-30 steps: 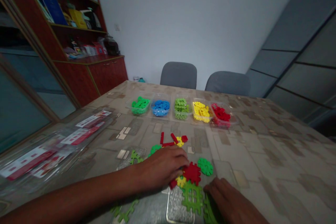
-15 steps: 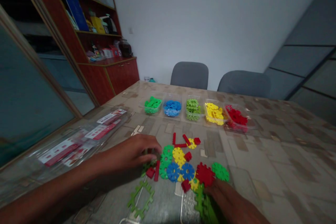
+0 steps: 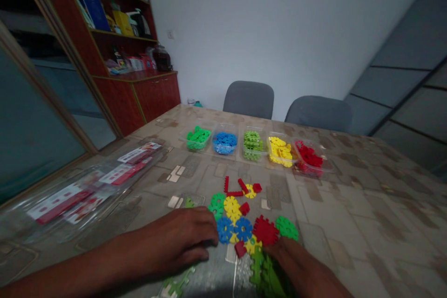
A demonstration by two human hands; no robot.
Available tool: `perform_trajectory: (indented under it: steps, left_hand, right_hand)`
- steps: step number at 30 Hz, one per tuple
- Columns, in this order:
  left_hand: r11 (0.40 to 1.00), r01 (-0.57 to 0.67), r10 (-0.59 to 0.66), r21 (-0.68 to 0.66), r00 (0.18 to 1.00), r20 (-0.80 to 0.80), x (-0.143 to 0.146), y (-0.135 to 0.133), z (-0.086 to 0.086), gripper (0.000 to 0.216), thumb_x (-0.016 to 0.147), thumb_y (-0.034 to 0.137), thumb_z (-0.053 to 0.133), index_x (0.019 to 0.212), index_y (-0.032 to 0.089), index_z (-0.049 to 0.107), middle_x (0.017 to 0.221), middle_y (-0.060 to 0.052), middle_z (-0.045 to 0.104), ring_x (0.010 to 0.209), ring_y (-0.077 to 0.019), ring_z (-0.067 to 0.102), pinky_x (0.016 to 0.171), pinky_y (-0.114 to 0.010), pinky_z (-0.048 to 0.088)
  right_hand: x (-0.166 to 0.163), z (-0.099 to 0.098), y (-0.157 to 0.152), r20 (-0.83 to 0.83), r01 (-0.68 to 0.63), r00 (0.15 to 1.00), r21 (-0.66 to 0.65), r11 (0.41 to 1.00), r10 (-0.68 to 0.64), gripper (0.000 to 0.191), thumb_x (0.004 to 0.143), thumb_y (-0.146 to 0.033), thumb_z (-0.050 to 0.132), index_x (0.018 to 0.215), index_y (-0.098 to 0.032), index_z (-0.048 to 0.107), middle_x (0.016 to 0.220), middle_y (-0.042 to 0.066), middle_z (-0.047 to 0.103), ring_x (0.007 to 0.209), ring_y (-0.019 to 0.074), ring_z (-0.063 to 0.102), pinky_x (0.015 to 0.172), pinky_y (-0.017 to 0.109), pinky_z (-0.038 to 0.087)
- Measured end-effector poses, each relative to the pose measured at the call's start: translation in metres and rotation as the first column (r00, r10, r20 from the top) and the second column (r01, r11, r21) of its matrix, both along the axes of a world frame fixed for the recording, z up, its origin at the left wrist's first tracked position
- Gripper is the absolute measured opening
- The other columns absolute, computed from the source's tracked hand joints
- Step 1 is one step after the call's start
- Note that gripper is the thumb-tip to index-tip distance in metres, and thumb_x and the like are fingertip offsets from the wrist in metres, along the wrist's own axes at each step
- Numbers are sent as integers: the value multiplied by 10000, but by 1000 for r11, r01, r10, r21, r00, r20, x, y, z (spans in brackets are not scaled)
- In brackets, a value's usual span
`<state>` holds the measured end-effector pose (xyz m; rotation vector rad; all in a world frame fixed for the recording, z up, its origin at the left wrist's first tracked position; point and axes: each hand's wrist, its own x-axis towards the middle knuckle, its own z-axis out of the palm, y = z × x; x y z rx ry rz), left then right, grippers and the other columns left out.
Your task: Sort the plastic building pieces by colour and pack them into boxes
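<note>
Flat toothed plastic building pieces form a group on the table. My left hand has curled fingers with the thumb apart, beside a blue notched disc; it hides the pieces beneath it. A light-green toothed frame shows partly below that wrist. My right hand reaches in with fingers stretched out over light-green toothed pieces; the fingertips are partly hidden. Close to them are a red toothed square, a yellow disc and a red cube.
Behind the group stand several clear tubs, including one of yellow pieces and one of red pieces. Clear packaging with printed cards lies at left. Loose red strips and a green disc lie around the group. Grey chairs stand behind the table.
My left hand has moved down and toward me, now covering the red strip and cube that showed beside it. The right hand stays over the green pieces. The whole view has shifted slightly.
</note>
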<state>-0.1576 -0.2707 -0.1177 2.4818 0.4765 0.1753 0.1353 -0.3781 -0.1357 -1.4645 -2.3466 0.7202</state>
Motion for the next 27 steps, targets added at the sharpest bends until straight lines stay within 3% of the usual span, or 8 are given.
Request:
perform_trajectory:
  steps: [4, 8, 13, 20, 24, 27]
  left_hand:
    - [1000, 19, -19, 15, 999, 30, 17, -8, 2, 187, 921, 138, 551, 1071, 243, 587, 1064, -35, 659, 979, -196, 600, 896, -310, 450]
    - [997, 68, -70, 47, 996, 58, 33, -7, 2, 231, 920, 128, 545, 1112, 247, 588, 1109, -39, 670, 1025, -208, 603, 946, -340, 437]
    - [995, -21, 16, 93, 998, 60, 37, -2, 2, 266, 911, 244, 600, 1176, 261, 584, 1154, -61, 652, 1054, -247, 590, 964, -389, 441]
    - [996, -42, 39, 77, 998, 51, 35, 0, 2, 240, 917, 225, 591, 1149, 286, 602, 1190, -37, 643, 1068, -226, 581, 975, -356, 446]
    - [994, -54, 46, 93, 996, 79, 31, 1, 1, 225, 947, 228, 553, 1161, 285, 595, 1191, -32, 646, 1065, -206, 579, 981, -319, 441]
    - [991, -51, 42, 121, 996, 76, 27, 4, 4, 224, 972, 269, 532, 1189, 288, 581, 1188, -28, 645, 1088, -196, 568, 1003, -303, 424]
  right_hand:
    - [6, 9, -3, 16, 55, 998, 34, 998, -56, 752, 718, -174, 742, 1411, -293, 477, 1372, 116, 588, 1216, 338, 574, 1018, 461, 494]
    - [17, 17, 2, 31, 131, 991, 38, 991, -132, 671, 695, -173, 727, 1335, -278, 554, 1299, 116, 628, 1171, 342, 593, 963, 439, 529]
    - [28, 25, 32, -30, 189, 982, 100, 977, -187, 579, 772, -240, 665, 1338, -232, 541, 1307, 135, 610, 1148, 316, 595, 960, 436, 511]
    - [34, 46, 127, -126, 277, 960, 306, 911, -250, 490, 868, -366, 573, 1318, -180, 521, 1128, 129, 672, 965, 267, 644, 789, 408, 537]
    - [31, 52, 194, -108, 296, 955, 398, 869, -276, 502, 873, -321, 573, 1340, -157, 492, 1278, 149, 603, 1057, 251, 618, 925, 392, 483]
    - [29, 48, 232, -62, 303, 950, 423, 854, -306, 489, 865, -288, 582, 1316, -110, 518, 1241, 174, 607, 1049, 261, 616, 951, 398, 457]
